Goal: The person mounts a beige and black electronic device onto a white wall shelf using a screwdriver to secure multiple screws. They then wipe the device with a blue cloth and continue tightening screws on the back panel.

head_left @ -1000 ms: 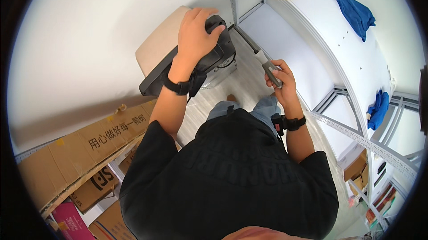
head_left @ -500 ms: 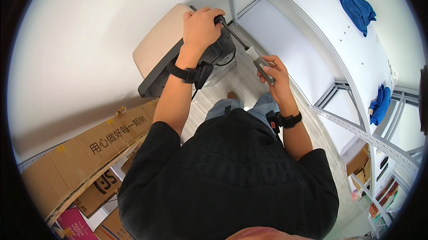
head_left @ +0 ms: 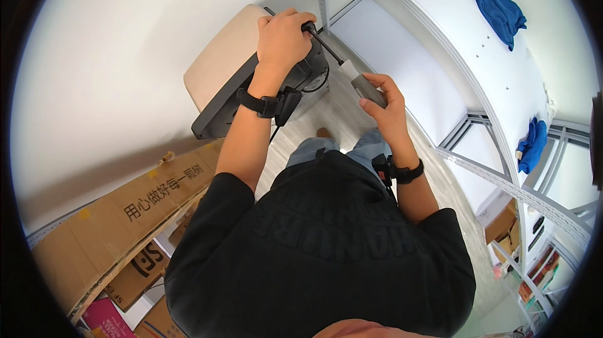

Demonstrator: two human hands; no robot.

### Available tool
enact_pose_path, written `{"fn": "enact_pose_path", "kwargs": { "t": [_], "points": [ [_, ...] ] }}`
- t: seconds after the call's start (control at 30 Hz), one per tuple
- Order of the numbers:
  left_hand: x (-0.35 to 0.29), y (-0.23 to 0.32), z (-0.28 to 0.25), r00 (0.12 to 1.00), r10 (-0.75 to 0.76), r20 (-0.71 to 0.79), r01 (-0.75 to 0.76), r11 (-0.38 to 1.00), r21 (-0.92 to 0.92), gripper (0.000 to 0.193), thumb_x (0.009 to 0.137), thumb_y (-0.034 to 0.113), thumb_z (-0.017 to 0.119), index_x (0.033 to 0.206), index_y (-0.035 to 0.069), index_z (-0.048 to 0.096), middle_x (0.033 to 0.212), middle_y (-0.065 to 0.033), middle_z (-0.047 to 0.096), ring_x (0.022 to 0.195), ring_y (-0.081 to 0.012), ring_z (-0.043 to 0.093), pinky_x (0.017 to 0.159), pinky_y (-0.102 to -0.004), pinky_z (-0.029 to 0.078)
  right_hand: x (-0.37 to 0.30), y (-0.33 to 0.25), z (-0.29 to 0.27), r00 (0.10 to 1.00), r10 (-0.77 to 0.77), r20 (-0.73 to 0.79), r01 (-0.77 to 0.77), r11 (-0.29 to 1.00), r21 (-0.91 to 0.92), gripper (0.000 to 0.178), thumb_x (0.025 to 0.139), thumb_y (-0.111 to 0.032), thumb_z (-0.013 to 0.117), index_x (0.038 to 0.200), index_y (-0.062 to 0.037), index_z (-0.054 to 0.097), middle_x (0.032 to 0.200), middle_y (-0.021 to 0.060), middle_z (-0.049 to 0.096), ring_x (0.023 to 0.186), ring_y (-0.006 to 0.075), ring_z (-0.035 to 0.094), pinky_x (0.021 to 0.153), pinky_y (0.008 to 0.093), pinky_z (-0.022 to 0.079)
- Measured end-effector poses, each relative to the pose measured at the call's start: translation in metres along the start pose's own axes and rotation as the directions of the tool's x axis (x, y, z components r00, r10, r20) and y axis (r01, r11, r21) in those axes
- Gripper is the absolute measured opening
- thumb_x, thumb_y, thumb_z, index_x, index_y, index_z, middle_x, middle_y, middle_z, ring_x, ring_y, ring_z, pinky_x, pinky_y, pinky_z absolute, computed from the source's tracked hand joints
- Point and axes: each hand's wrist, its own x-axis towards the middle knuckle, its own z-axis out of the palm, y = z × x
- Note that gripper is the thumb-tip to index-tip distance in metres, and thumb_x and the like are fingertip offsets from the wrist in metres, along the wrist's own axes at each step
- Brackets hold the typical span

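A large beige panel [head_left: 220, 55] with rounded corners leans at the far left, backed by a black plastic shell [head_left: 217, 121]. My left hand [head_left: 282, 39] lies over its top right edge, the fingers curled on a small black fitting [head_left: 308, 26]. From that fitting the dark shaft of a screwdriver [head_left: 366, 87] slants down to a grey handle with a pale collar. My right hand [head_left: 388, 107] grips this handle between thumb and fingers. What the tip touches is hidden. A thin black cable [head_left: 320, 85] loops below the shell.
To the right stands a white shelf unit [head_left: 433, 43] with metal framing, blue cloths [head_left: 496, 11] on its top. A long cardboard box [head_left: 119, 225] runs along the left wall, with more boxes [head_left: 138, 272] beneath. My feet stand on a pale wood floor [head_left: 336, 109].
My right hand has moved slightly up and left, and its fingers have shifted round the screwdriver handle, which looks turned. My left hand keeps its place on the black fitting.
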Motion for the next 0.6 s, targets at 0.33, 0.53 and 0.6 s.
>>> {"fn": "enact_pose_path", "kwargs": {
  "t": [0.33,0.53,0.6],
  "points": [
    [0.000,0.000,0.000,1.000,0.008,-0.025,-0.008,1.000,0.000,0.025,0.074,0.008,0.065,0.097,0.017,0.070,0.088,-0.0028,0.066,0.083,-0.0232,0.060,0.085,-0.0348,0.035,-0.018,-0.013,0.010,0.955,-0.180,-0.237,0.132,0.970,-0.206,0.047,0.075,0.004,0.068,0.120,-0.0054,0.056,0.106,0.0098,0.058,0.087,0.0145,0.059,0.071,0.0272,0.048],
    [0.000,-0.004,0.003,0.999,0.016,-0.035,-0.015,1.000,0.027,0.026,0.074,0.007,0.065,0.097,0.018,0.070,0.087,-0.0037,0.065,0.083,-0.0243,0.061,0.085,-0.0355,0.036,-0.016,-0.005,0.022,0.934,-0.191,-0.301,0.147,0.976,-0.163,0.035,0.087,-0.007,0.065,0.120,-0.0022,0.053,0.093,0.0089,0.062,0.069,0.0117,0.060,0.062,0.0249,0.048],
    [0.000,-0.005,0.005,0.999,0.023,-0.049,-0.022,0.999,0.034,0.025,0.074,0.008,0.066,0.097,0.018,0.070,0.086,-0.0039,0.065,0.082,-0.0244,0.061,0.084,-0.0356,0.036,-0.014,-0.007,0.022,0.939,-0.132,-0.318,0.087,0.984,-0.153,0.034,0.089,-0.010,0.063,0.121,-0.0025,0.052,0.089,0.0080,0.061,0.063,0.0110,0.058,0.059,0.0242,0.048]
  ]
}}
